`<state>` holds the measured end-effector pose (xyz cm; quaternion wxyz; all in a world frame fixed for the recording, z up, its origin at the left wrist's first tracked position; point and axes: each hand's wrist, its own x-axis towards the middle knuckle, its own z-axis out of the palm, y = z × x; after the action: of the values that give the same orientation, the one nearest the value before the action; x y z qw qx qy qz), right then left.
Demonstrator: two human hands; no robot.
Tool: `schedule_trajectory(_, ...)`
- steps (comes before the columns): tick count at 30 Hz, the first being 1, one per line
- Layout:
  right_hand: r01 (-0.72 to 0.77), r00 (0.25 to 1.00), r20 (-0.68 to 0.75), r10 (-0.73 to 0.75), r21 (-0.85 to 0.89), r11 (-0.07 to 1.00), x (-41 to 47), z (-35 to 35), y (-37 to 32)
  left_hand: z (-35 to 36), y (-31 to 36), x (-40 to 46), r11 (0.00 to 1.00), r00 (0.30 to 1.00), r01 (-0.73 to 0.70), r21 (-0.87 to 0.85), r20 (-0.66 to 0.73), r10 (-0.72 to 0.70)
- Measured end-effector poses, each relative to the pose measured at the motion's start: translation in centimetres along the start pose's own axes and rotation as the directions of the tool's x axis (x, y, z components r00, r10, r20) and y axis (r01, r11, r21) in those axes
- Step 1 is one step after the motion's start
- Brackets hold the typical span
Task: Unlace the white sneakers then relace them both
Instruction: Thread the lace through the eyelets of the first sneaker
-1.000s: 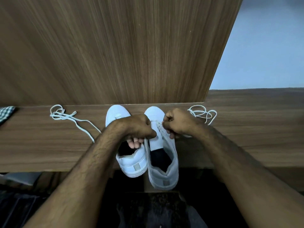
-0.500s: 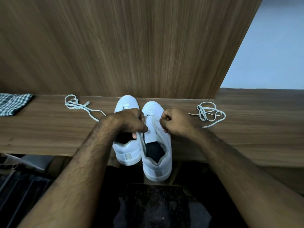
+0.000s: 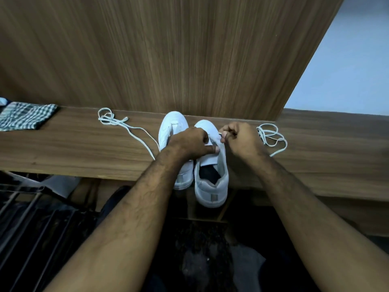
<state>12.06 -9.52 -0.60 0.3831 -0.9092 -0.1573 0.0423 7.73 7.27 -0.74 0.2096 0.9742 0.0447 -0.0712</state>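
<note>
Wooden shelf (image 3: 63, 152): two white sneakers (image 3: 212, 182), two loose laces (image 3: 117, 123), checked cloth (image 3: 25, 119).

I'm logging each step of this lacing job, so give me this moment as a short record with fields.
surface: wooden shelf
left sneaker: on shelf, partly behind left hand
right sneaker: heel past the shelf edge, tongue exposed
left hand: closed on right sneaker's left side
right hand: pinching at its upper right edge
left lace: loose, left of the shoes
right lace: loose pile, right of the shoes
checked cloth: far left
</note>
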Motion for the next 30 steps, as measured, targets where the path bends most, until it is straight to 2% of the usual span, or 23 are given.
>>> schedule_trajectory(5,-0.066,0.997,-0.047,0.065,-0.029,0.997,-1.2,-0.6,0.8,0.7,-0.1,0.9,0.997,1.000,-0.024,0.070,-0.001,0.025)
schedule_trajectory(8,-0.080,0.997,-0.009,0.079,-0.093,0.992,-0.2,0.5,1.3,0.6,-0.7,1.6,0.999,0.999,-0.048,-0.016,-0.001,0.048)
schedule_trajectory(11,-0.032,0.999,0.008,0.033,-0.106,0.994,2.0,1.1,0.7,0.3,-1.1,2.5,0.995,0.999,-0.054,-0.082,-0.011,0.053)
schedule_trajectory(16,0.102,0.994,0.053,-0.091,-0.291,0.951,4.0,1.8,1.8,-0.3,-0.8,4.2,0.993,1.000,-0.020,-0.115,-0.022,0.017)
schedule_trajectory(19,0.197,0.980,0.094,-0.174,-0.392,0.898,4.8,1.7,2.6,-0.4,-0.6,4.6,0.996,0.999,-0.025,-0.091,-0.024,0.022)
schedule_trajectory(24,0.295,0.954,0.200,-0.223,-0.501,0.814,5.5,1.8,2.5,-0.2,-0.4,4.6,0.999,0.997,-0.048,-0.018,-0.062,0.047)
schedule_trajectory(27,0.288,0.956,0.124,-0.266,-0.561,0.776,4.9,2.1,2.2,-0.2,-0.3,4.5,0.999,0.998,-0.044,-0.001,-0.054,0.044)
schedule_trajectory(30,0.190,0.982,0.063,-0.181,-0.436,0.879,4.6,2.0,2.1,-0.3,-0.5,4.4,1.000,0.998,-0.031,0.000,-0.060,0.031)
